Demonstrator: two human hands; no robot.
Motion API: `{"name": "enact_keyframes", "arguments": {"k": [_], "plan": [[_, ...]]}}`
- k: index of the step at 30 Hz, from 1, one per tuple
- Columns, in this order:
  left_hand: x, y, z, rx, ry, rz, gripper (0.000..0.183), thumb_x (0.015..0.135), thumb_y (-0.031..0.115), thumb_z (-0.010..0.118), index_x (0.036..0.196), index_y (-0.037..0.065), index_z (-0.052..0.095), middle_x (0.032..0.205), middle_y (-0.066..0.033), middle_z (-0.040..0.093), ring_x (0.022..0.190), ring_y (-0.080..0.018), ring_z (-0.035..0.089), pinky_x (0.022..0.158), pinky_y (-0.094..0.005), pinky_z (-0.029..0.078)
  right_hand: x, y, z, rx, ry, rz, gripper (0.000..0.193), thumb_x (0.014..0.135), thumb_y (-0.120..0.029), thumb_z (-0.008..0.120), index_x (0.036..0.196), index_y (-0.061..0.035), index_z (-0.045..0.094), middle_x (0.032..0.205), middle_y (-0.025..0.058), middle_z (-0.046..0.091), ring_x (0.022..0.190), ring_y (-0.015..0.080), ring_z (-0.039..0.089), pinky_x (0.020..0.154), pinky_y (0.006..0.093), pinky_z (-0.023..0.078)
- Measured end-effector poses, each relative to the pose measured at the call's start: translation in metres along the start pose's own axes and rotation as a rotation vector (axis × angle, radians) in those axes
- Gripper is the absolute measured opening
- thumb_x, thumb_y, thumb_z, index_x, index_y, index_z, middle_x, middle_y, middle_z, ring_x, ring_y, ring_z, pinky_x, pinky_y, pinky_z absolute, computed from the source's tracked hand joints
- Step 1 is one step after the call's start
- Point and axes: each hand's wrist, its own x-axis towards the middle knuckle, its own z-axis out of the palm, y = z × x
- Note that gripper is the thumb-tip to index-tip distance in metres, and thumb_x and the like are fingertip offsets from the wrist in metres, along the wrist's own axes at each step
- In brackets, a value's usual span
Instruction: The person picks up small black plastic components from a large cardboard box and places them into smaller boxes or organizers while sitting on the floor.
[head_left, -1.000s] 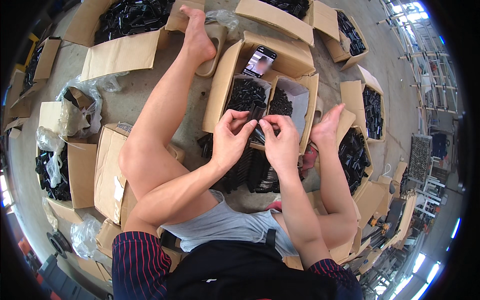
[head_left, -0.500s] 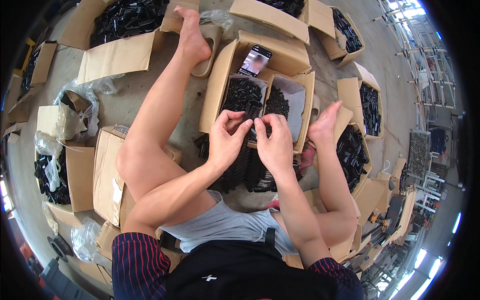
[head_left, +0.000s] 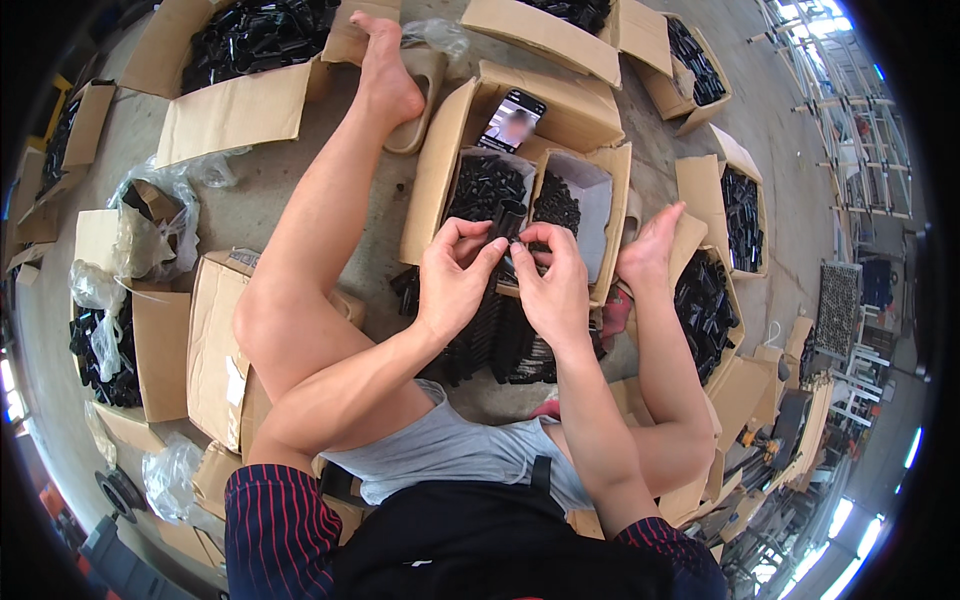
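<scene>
My left hand (head_left: 455, 280) pinches a short, hollow black plastic tube (head_left: 509, 216) between thumb and fingers, its open end tilted up and away from me. My right hand (head_left: 552, 290) is closed, its thumb and fingertips meeting against the tube's right side. Whatever sits between those fingertips is too small to make out. Just beyond the hands, a cardboard box (head_left: 436, 165) holds two grey-lined trays: small black parts (head_left: 485, 185) fill the left one and smaller black pieces (head_left: 556, 203) lie in the right one. Below my hands, black ribbed parts (head_left: 480, 345) are stacked in rows.
A phone (head_left: 513, 118) leans in the box's far end. Cartons of black parts (head_left: 262, 38) stand around me, others at the right (head_left: 740, 215) and left (head_left: 105, 350). Clear plastic bags (head_left: 165, 480) lie left. My bare legs flank the work; metal racks (head_left: 850, 130) stand far right.
My right fingertips have shifted slightly along the tube's side and the fingers are bent a little differently. The left hand keeps its hold, with the tube nearly in the same place.
</scene>
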Motion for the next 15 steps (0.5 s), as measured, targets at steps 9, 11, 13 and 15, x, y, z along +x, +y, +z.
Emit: {"name": "enact_keyframes", "arguments": {"k": [9, 11, 13, 15], "plan": [[0.001, 0.001, 0.000, 0.002, -0.009, -0.016, 0.021, 0.094, 0.002, 0.070, 0.111, -0.004, 0.058, 0.102, -0.0098, 0.072, 0.097, -0.0099, 0.067, 0.083, -0.0244, 0.054, -0.001, 0.007, 0.005, -0.025, 0.035, -0.049, 0.024, 0.096, -0.019, 0.066, 0.105, 0.0027, 0.059, 0.104, 0.0183, 0.062, 0.098, 0.0376, 0.061, 0.088, 0.0452, 0.048], [0.000, 0.000, 0.000, 0.000, -0.010, -0.022, 0.021, 0.094, 0.002, 0.070, 0.111, -0.004, 0.058, 0.103, -0.0100, 0.072, 0.097, -0.0100, 0.067, 0.083, -0.0244, 0.054, -0.002, 0.007, 0.002, 0.005, -0.009, 0.013, 0.026, 0.097, -0.020, 0.065, 0.106, 0.0030, 0.059, 0.104, 0.0185, 0.062, 0.099, 0.0380, 0.061, 0.090, 0.0457, 0.048], [0.000, 0.000, -0.002, 0.038, -0.003, -0.026, 0.021, 0.094, 0.001, 0.070, 0.111, -0.004, 0.058, 0.104, -0.0103, 0.072, 0.097, -0.0103, 0.067, 0.084, -0.0244, 0.054, -0.001, 0.010, 0.005, -0.064, -0.035, 0.039, 0.025, 0.097, -0.019, 0.065, 0.107, 0.0029, 0.058, 0.104, 0.0183, 0.063, 0.101, 0.0368, 0.062, 0.090, 0.0443, 0.048], [0.000, -0.002, -0.002, 0.026, -0.008, -0.044, 0.020, 0.094, 0.001, 0.070, 0.110, -0.004, 0.058, 0.104, -0.0104, 0.072, 0.098, -0.0103, 0.067, 0.084, -0.0244, 0.054, -0.001, 0.010, 0.006, -0.072, -0.020, 0.044, 0.025, 0.097, -0.018, 0.065, 0.108, 0.0029, 0.059, 0.105, 0.0181, 0.064, 0.101, 0.0357, 0.063, 0.089, 0.0427, 0.049]]}}
